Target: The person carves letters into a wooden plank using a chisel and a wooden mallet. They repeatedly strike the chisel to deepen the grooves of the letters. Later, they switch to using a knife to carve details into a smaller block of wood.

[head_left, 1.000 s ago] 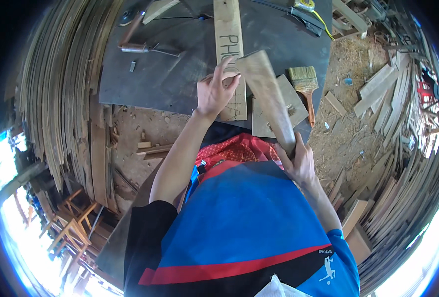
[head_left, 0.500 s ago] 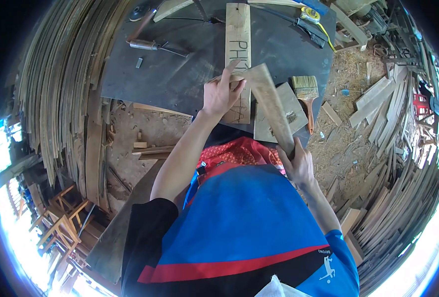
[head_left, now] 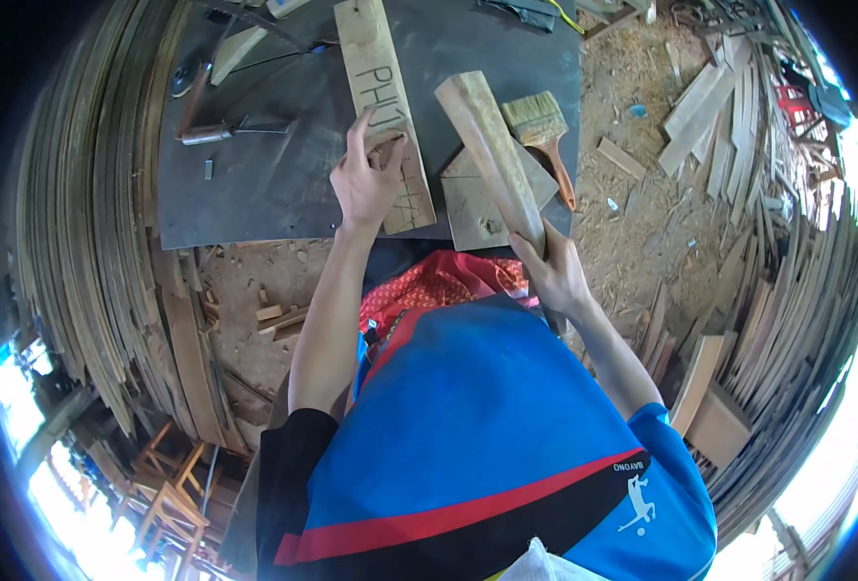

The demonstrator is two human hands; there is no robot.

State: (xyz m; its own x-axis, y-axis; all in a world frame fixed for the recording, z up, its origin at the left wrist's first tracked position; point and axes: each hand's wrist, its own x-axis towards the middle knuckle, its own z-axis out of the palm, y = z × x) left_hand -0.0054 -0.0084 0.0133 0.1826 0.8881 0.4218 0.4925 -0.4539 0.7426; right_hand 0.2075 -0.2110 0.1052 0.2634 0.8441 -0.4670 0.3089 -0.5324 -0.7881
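Observation:
A long pale board (head_left: 369, 48) with dark hand-drawn lettering lies across the dark tabletop. Over its lower half is my left hand (head_left: 363, 189), index finger raised, the other fingers pinched round a small brownish thing whose kind I cannot make out. My right hand (head_left: 555, 276) grips the near end of a thick wooden bar (head_left: 492, 145), which slants up and away to the left, to the right of the board. Below the bar lies a flat piece of wood (head_left: 463, 208) with a knot, partly covered. A wide paintbrush (head_left: 537, 121) with a brown handle rests beside it.
On the dark table (head_left: 264, 194), a wooden-handled tool (head_left: 206, 135) and a small metal piece (head_left: 208, 169) lie at the left. Stacked planks (head_left: 90, 194) rise at the far left. Wood offcuts (head_left: 705, 102) and more planks (head_left: 787, 320) cover the ground at right.
The view has shifted, so the table and board appear farther left and the board tilts more. The bar's far end has moved away from my left hand, leaving a gap between them.

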